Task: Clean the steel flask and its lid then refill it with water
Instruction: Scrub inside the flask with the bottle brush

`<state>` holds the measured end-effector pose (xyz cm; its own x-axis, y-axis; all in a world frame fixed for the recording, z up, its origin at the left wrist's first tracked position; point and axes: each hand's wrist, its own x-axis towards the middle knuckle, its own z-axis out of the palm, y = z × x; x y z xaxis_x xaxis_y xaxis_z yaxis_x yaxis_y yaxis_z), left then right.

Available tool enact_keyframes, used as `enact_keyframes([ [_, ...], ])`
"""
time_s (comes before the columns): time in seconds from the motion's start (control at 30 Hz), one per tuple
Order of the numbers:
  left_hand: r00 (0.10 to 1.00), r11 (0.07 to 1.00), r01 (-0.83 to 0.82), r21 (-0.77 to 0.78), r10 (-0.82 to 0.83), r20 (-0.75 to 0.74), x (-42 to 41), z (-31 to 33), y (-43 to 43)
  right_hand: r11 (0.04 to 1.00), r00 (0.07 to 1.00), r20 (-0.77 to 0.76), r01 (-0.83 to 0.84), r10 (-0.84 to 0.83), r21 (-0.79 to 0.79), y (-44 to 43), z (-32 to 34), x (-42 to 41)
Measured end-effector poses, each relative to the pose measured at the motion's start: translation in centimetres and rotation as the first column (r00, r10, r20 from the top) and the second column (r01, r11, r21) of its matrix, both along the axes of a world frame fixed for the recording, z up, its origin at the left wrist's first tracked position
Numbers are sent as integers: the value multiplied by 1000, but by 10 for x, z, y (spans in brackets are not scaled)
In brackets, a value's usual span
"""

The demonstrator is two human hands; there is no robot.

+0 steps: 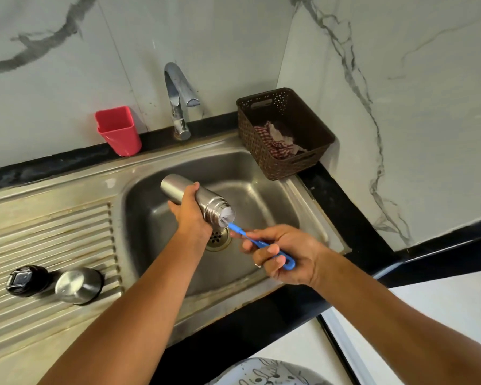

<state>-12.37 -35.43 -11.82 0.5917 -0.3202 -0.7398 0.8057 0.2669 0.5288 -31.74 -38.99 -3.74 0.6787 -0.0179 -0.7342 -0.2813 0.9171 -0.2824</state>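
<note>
My left hand (190, 215) grips the steel flask (208, 202) around its middle and holds it tilted over the sink basin (261, 190), mouth pointing right and down. My right hand (283, 255) holds the blue handle of a bottle brush (257, 243). The brush's white bristles fill the flask's mouth. On the ribbed drainboard at the left lie the flask's black inner stopper (27, 280) and its steel cup lid (78, 286), side by side.
A chrome tap (178, 101) stands behind the basin with no water running. A red plastic cup (120, 130) sits left of it, and a brown woven basket (286, 134) with a checked cloth at the right. The drain (218, 238) lies under the flask.
</note>
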Motion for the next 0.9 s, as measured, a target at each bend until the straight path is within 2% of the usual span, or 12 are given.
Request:
enact_keyframes([
  [0.07,1000,1000,0,-18,0,12,-2,1,-1,985,993,68,84,-95,148,7,-4,3],
  [0.13,1000,999,-5,-43,6,24,-1,0,0,992,993,52,99,-103,74,17,-6,5],
  [0.2,999,999,-2,-35,4,46,0,-2,2,975,998,-58,-34,21,-219,21,-9,6],
  [0.23,998,1000,-4,-15,5,60,1,-3,2,853,976,-180,-199,125,-482,22,-10,4],
  [0.27,997,1000,-12,14,11,73,2,-4,2,560,910,-361,-412,206,-719,21,-8,3],
  [0.3,997,999,-25,48,22,79,0,-4,2,144,813,-536,-572,226,-807,18,-6,2],
  [0.33,997,995,-45,84,39,73,-1,-4,0,-221,706,-682,-646,190,-731,16,-3,0],
  [0.37,997,991,-63,116,58,53,-3,-6,0,-453,611,-783,-668,117,-590,14,3,-1],
  [0.43,997,987,-70,147,72,-11,-3,-9,-1,-690,528,-849,-615,-1,-382,13,11,-2],
  [0.53,998,989,-16,149,24,-51,-1,-10,-2,-803,517,-855,-529,-47,-276,12,24,-8],
  [0.7,1000,995,12,94,-11,-16,3,-10,-1,-826,498,-865,-508,-51,-244,16,36,-9],
  [0.9,995,977,85,193,-74,-62,-5,-15,2,-802,484,-875,-522,3,-291,22,22,12],
])
